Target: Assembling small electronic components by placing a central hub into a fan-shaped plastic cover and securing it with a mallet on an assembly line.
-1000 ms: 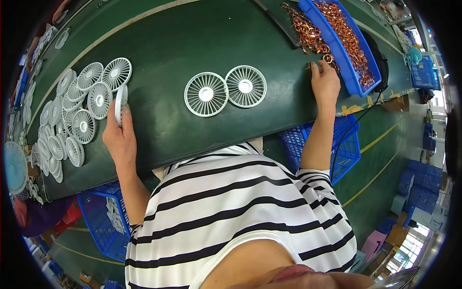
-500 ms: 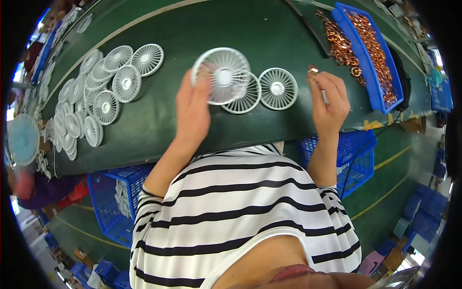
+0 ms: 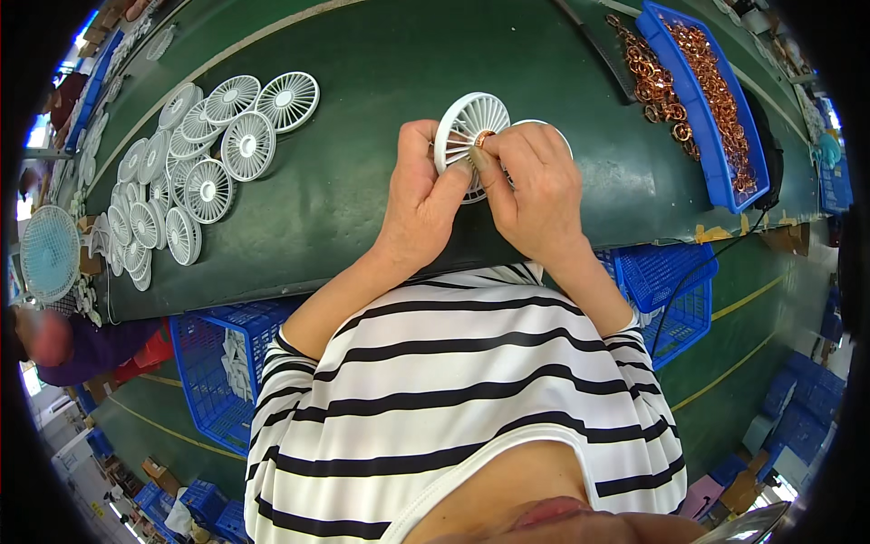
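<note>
My left hand (image 3: 419, 199) grips a round white fan grille (image 3: 473, 116) by its rim, tilted up off the green table. At the hub, the fingers of my right hand (image 3: 542, 186) pinch a small copper-coloured ring (image 3: 484, 138) against the grille. My fingers partly hide the ring, so I cannot tell how it sits there. Behind my right hand, the edge of another white grille (image 3: 564, 136) shows on the table. Many similar white spoked grilles (image 3: 208, 190) lie overlapping at the left.
At the right, a blue tray (image 3: 702, 136) holds many copper rings, with more loose rings (image 3: 648, 82) beside it. A dark strip (image 3: 598, 50) lies nearby. Blue crates (image 3: 208, 385) stand below the table edge. Another person (image 3: 72, 358) sits at far left near a fan.
My right hand has come left from near the blue tray, bringing the copper ring to the grille's hub. My left hand has moved right and tilted the grille more upright.
</note>
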Demonstrator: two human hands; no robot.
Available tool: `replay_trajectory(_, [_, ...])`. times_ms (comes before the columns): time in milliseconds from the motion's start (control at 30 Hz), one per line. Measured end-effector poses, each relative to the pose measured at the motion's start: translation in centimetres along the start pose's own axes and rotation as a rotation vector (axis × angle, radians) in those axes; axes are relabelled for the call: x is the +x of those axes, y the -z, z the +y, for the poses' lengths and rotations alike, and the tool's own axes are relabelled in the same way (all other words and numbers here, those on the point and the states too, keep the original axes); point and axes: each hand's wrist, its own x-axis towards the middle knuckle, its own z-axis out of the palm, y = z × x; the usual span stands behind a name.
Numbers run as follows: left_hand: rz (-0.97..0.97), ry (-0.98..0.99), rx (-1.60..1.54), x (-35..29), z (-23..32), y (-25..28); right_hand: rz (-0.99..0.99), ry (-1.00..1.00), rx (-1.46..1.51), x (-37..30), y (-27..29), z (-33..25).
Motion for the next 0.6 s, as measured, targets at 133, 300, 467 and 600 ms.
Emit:
replay_trajectory(133, [-0.006,0.051,-0.193,0.2,0.6,-0.2,0.143,-0.039,-0.025,-0.2,0.1,0.0])
replay_trajectory(300, [-0.164,0.227,-0.471,-0.4,1.9,0.8,-0.053,0.17,0.075,0.2,2.5,1.4])
replay_trajectory(467, [-0.146,0.247,-0.354,-0.8,1.4,0.8,-0.232,0.152,0.463,-0.4,3.0,3.4])
replay_trajectory(600, [0.008,-0.261,0.363,-0.7,1.0,1.9,-0.028,-0.335,0.316,-0.8,4.5,7.1])
